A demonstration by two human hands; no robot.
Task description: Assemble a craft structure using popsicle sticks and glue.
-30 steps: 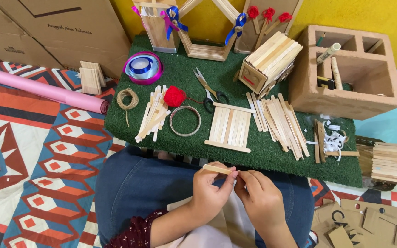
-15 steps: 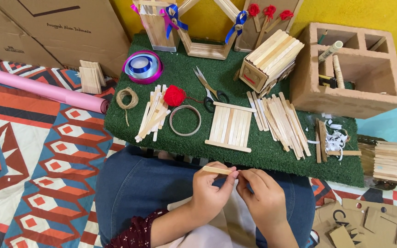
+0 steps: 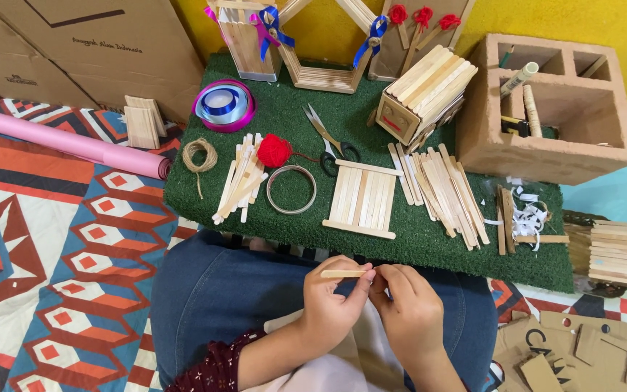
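Note:
My left hand [image 3: 332, 297] pinches a short flat wooden craft stick [image 3: 341, 274], held level over my lap in blue jeans. My right hand [image 3: 409, 308] touches the stick's right end with its fingertips closed on it. Just beyond the hands, on the green turf mat [image 3: 415, 239], lies a panel of joined sticks [image 3: 363, 197]. Loose sticks lie in a pile to its left [image 3: 239, 185] and a larger pile to its right [image 3: 440, 192].
On the mat are a red yarn ball [image 3: 274, 150], scissors [image 3: 328, 138], a metal ring [image 3: 291, 189], a twine coil [image 3: 199, 154], a ribbon roll [image 3: 223, 104] and a stick box [image 3: 424, 94]. A brown compartment box [image 3: 556, 156] stands right. A pink roll [image 3: 74, 145] lies left.
Both hands have stayed over my lap with the stick; the fingers shifted slightly along it. Nothing on the mat has moved.

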